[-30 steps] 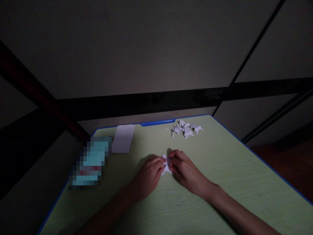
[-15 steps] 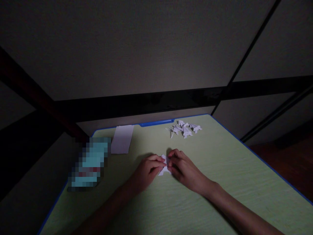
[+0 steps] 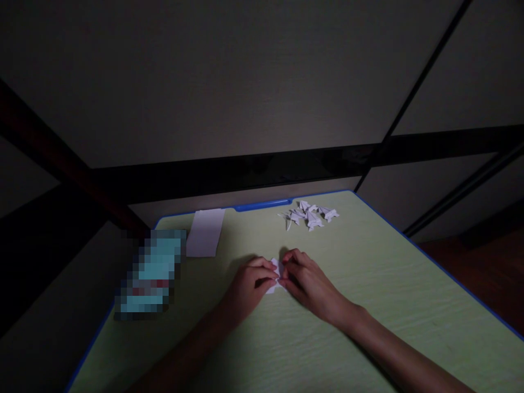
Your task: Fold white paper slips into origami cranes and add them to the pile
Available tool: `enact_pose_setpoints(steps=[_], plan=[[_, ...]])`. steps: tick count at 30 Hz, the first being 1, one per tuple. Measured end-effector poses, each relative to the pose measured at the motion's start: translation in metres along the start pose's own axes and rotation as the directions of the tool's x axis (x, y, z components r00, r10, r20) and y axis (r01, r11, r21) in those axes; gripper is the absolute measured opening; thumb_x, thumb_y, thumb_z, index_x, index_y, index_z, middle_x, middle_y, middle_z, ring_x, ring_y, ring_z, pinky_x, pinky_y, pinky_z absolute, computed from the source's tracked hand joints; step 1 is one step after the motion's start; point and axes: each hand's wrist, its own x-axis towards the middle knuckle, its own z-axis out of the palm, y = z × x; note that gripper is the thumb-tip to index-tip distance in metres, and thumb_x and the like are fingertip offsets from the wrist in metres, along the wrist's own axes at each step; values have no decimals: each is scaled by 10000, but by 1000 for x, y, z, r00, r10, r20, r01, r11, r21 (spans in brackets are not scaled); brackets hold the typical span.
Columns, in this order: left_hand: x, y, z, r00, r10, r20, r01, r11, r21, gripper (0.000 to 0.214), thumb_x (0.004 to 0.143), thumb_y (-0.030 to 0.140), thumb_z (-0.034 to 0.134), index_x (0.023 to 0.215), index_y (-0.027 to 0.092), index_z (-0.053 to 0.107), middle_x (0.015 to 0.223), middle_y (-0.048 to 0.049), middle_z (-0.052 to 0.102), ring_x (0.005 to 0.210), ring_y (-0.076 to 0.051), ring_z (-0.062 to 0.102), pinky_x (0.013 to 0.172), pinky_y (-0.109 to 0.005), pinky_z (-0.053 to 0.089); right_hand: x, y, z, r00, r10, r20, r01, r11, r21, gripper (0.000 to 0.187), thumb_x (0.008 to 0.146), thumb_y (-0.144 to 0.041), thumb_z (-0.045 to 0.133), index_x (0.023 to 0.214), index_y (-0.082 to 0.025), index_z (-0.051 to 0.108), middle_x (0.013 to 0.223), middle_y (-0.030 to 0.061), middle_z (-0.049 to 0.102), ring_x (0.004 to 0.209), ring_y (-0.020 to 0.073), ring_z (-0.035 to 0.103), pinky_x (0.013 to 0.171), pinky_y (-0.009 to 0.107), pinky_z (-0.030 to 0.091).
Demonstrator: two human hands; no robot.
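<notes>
Between the fingers (image 3: 265,265), flat on the table (image 3: 368,305), sits the paper (image 3: 275,267). Left hand (image 3: 249,285) and right hand (image 3: 308,281) both pinch it from either side. Beyond the fingers, a cluster of folds (image 3: 309,215).

Both hands (image 3: 282,284) on a small folded paper (image 3: 275,277) (green table (image 3: 368,284)).
</notes>
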Motion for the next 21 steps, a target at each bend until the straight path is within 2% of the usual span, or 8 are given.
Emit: enact_pose_setpoints(steps=[9,15,21], plan=[[-2,-4,1,999,42,6,-42,998,53,152,683,67,563,725,165,672,808,-42,602,806,-153,553,735,-264,436,-1,-1,0,1000,8,6,-7,999,-36,77,773,-205,500,717,-160,528,914,82,475,838,201,460,714,337,409],[-1,-6,-6,996,37,84,-36,999,-17,196,738,100,502,798,183,670,883,-44,614,868,-153,550,781,-272,423,-1,-1,0,1000,9,-9,-10,999,-31,47,765,-184,504,729,-161,524,918,79,480,840,198,457,720,336,407],[1,-3,-3,999,15,41,-15,1000,2,149,655,63,578,727,154,671,813,-48,618,810,-161,562,739,-262,433,-2,-1,0,1000,25,-6,-25,1000,-12,42,768,-197,511,741,-166,516,899,71,483,838,196,457,720,329,402]])
